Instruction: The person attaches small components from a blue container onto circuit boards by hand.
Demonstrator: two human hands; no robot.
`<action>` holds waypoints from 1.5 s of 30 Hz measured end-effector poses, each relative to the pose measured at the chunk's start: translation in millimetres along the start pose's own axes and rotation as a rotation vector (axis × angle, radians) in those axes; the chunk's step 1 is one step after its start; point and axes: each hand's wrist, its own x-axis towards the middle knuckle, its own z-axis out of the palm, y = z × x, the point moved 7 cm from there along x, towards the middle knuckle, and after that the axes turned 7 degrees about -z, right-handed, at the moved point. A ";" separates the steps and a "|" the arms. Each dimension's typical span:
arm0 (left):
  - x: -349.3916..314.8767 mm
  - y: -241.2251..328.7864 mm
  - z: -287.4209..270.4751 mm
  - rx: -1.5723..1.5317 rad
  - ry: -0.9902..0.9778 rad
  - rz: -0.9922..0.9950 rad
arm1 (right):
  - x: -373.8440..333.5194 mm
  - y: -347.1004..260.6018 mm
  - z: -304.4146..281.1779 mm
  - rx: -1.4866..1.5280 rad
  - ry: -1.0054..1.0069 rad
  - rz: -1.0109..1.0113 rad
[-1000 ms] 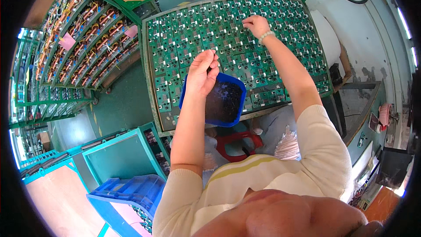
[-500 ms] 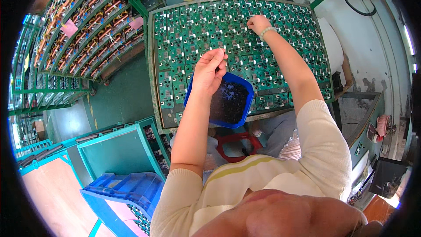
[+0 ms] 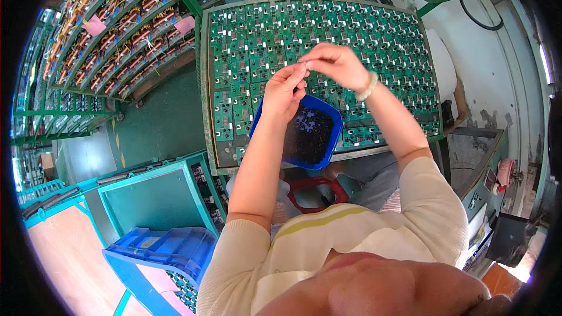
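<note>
The left hand and the right hand are brought together over the desk, with their fingertips meeting. On the left hand the thumb is pressed to the forefinger and the other fingers are curled in; on the right hand a narrow pinch is made by thumb and fingers. Whether anything small is gripped between them cannot be told. A pale beaded bracelet is worn on the right wrist.

The boards, green and laid out in close rows, are spread under the hands, beyond them and well out to the right. White and black components are carried by them.

Just on the near side of the hands, closest to the left one, the blue tub is placed at the desk's near edge. Its left side is partly covered by the left forearm. Black parts are heaped inside it.

Well to the left of both hands, a rack is filled with copper-coloured pieces and wires. Nearer the body, a red stool is partly seen below the tub, and a blue crate is set far to the left.
</note>
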 end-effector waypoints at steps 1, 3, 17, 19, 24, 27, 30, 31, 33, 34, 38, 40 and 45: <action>0.9 -1.0 0.1 0.005 -0.016 -0.007 | -4.0 -6.0 4.7 -0.030 -0.002 -0.057; 1.9 -2.1 -1.7 0.005 -0.029 -0.009 | -6.8 -6.8 10.0 -0.045 -0.001 -0.053; -2.8 9.6 1.7 0.026 -0.030 -0.018 | 2.1 111.1 -78.2 0.075 0.457 0.326; -3.5 9.9 6.4 0.068 -0.047 -0.019 | -0.3 137.5 -84.1 -0.206 0.374 0.282; -9.4 10.5 14.0 0.215 -0.053 0.006 | 5.1 143.3 -74.3 -0.824 0.165 0.189; -9.9 10.0 6.8 0.286 -0.026 0.005 | 5.9 142.0 -69.6 -0.876 0.174 0.306; -9.1 10.5 7.7 0.269 -0.019 0.010 | 2.4 149.2 -73.8 -0.989 0.203 0.317; -9.1 11.8 10.1 0.239 -0.029 0.025 | 1.8 151.6 -77.7 -0.992 0.204 0.318; -9.6 14.5 10.5 0.193 -0.025 0.027 | 2.3 158.2 -76.9 -0.976 0.131 0.398; -9.7 15.5 9.9 0.147 -0.023 0.028 | 3.3 158.3 -76.0 -0.976 0.129 0.397; -8.2 15.2 12.4 0.179 -0.068 0.049 | 5.1 165.7 -74.9 -0.986 0.084 0.413; -8.4 14.7 14.7 0.223 -0.053 0.076 | 5.2 167.0 -76.6 -1.021 0.063 0.418; -8.7 13.7 10.2 0.258 -0.033 0.064 | 16.8 157.6 -64.9 -1.147 -0.127 0.541</action>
